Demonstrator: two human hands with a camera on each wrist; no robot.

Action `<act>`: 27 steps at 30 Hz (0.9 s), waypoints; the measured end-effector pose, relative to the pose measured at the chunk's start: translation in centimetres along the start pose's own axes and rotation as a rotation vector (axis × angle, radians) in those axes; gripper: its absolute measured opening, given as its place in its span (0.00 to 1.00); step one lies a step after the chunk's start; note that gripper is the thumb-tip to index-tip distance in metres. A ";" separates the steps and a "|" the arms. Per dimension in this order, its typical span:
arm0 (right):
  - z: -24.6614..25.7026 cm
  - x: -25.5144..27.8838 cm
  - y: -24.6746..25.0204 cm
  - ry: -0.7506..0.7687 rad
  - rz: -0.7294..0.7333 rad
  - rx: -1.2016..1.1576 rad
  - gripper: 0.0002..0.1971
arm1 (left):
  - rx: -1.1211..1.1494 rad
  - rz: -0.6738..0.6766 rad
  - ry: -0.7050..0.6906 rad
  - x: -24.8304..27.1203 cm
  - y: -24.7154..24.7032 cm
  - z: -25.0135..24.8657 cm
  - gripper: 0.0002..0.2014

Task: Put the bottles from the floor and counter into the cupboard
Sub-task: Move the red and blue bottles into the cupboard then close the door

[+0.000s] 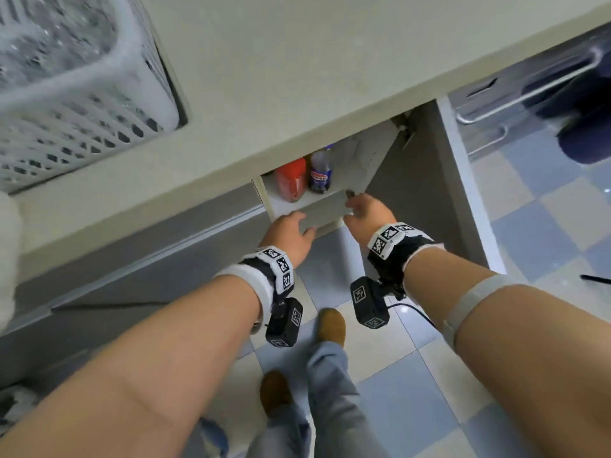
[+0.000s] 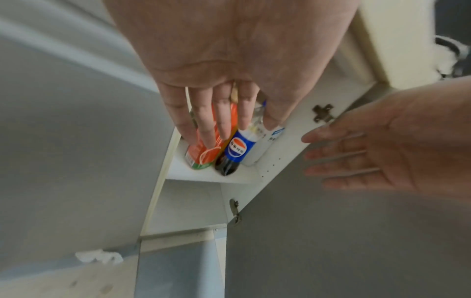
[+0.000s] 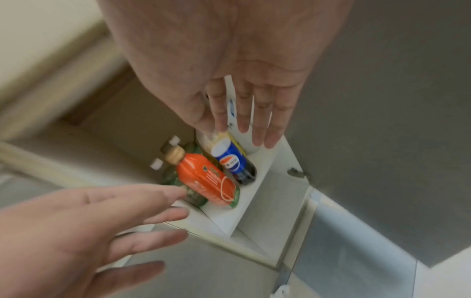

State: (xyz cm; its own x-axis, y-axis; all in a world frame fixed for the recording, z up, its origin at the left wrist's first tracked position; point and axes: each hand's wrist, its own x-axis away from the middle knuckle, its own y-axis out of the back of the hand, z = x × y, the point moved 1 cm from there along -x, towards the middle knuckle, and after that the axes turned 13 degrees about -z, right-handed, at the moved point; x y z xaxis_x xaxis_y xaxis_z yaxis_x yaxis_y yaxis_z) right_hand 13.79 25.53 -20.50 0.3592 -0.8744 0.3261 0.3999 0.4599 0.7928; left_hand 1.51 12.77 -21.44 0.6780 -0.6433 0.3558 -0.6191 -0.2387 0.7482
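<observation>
Both hands are held empty before the open cupboard [image 1: 350, 166] beneath the counter [image 1: 297, 77], the left hand [image 1: 291, 234] and the right hand [image 1: 368, 211] each with fingers straight and spread, nothing gripped. On the upper shelf [image 3: 244, 209] an orange bottle [image 3: 206, 179], a cola bottle [image 3: 233, 161] and a pale bottle [image 2: 257, 149] are seen standing close together, with green bottles [image 3: 173, 175] tucked behind the orange one. A placing step appears to be just finished: the bottles are lodged inside and no bottle is shown on the visible stretch of counter or floor [image 1: 390, 345]. The next move is judged to call either for a check for any bottle left outside, or for the grey door [image 1: 426, 180], swung wide to the right, to be pushed shut. The shelf's depth is hidden under the counter edge in the head view; the wrist views are blurred, labels are mostly unreadable, and the count of rear bottles cannot be told. A white basket [image 1: 76, 104] is cut off at the left.
</observation>
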 end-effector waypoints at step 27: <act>2.5 8.3 11.9 -0.387 0.447 -0.364 0.08 | -0.371 -0.057 -0.023 11.6 12.5 -6.3 0.11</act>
State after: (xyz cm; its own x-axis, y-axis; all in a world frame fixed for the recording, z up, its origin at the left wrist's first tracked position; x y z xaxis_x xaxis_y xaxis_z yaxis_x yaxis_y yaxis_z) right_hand 19.45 23.33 -7.09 0.2557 -0.5501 0.7950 0.5653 0.7522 0.3386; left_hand 4.13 6.91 -4.47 0.6958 -0.6535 0.2981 -0.3917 0.0027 0.9201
